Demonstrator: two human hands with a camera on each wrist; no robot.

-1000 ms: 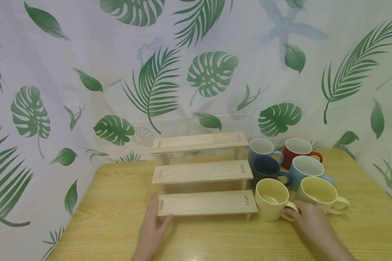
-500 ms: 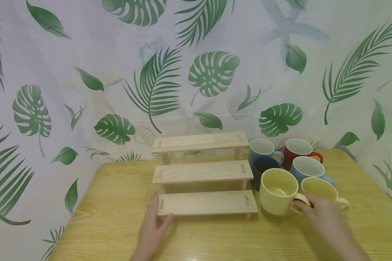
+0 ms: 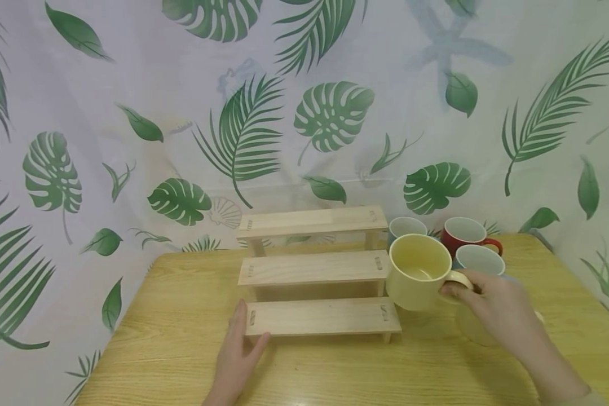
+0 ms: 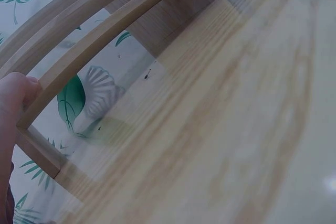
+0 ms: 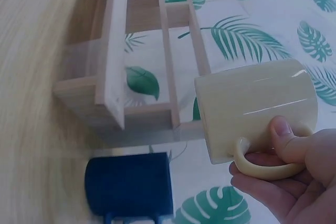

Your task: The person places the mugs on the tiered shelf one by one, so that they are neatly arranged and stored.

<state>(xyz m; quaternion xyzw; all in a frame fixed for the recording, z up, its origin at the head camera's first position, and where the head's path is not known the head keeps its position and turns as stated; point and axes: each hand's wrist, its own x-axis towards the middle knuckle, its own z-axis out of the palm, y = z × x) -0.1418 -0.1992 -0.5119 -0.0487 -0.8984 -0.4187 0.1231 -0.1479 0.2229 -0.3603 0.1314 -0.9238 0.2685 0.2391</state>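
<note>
My right hand [image 3: 502, 310] holds a pale yellow mug [image 3: 420, 276] by its handle, raised above the table at the right end of a three-step wooden shelf [image 3: 314, 318]. Thumb and fingers pinch the handle in the right wrist view, where a navy mug [image 5: 128, 184] stands lower beside the shelf; the held mug hides it in the head view. At the shelf's front left corner rests my left hand [image 3: 233, 349], fingers straight along the end and thumb against the front edge. The thumb [image 4: 26, 87] shows on that edge in the left wrist view.
Behind the right hand stand a red mug [image 3: 451, 246], a light blue mug [image 3: 479, 259] and another blue mug [image 3: 407, 226]. A second yellow mug [image 3: 469, 327] is mostly covered by the hand. A leaf-print curtain [image 3: 335, 56] hangs behind the wooden table [image 3: 172, 316].
My right hand has lifted the yellow mug off the table, moving it up and back toward the middle step. My left hand stays at the shelf's corner.
</note>
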